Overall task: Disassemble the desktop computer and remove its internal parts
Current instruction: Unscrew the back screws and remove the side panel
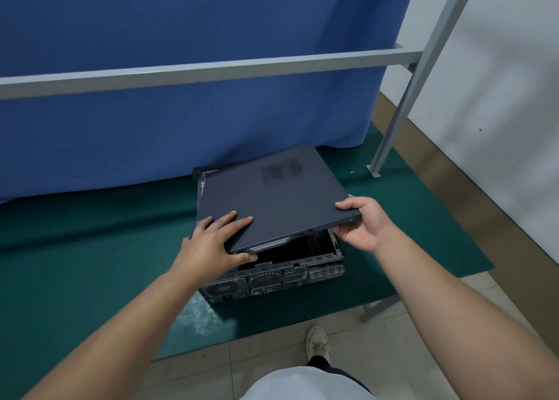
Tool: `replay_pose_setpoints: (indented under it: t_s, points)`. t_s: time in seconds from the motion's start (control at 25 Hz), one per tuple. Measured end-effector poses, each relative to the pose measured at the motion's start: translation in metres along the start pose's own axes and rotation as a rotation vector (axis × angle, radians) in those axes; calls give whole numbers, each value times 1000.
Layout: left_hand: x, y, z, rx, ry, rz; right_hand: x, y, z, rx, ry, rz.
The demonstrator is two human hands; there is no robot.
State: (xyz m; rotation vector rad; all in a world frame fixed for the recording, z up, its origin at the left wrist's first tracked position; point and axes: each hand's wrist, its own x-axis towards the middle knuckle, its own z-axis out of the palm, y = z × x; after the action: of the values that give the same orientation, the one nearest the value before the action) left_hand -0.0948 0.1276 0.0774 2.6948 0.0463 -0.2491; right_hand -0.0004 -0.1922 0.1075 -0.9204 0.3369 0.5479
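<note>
One dark side panel [266, 200] is tilted up off one desktop computer case [272, 278], its near edge raised between two hands: the left hand [214, 239] lies with fingers [233, 222] spread flat on top and thumb under the near left corner, the right hand [363, 221] pinches the near right corner. The case sits on a green worktop [90, 263], close to its front edge. Open mat lies to the fingers' left; a blue curtain [181, 112] hangs just beyond the panel's far edge.
</note>
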Motion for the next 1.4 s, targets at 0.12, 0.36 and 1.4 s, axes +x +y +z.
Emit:
replay_pose_setpoints:
  t_s: [0.12,0.36,1.4]
  points:
    - [0,19,0,-116,-12,79,-19,-26,7,-51,8,-91]
    - [11,92,7,-247,-62,247,-74,-87,-12,-127,132,-229]
    - [165,314,127,-1538,-378,-209,-51,-119,-176,-1298,2,-78]
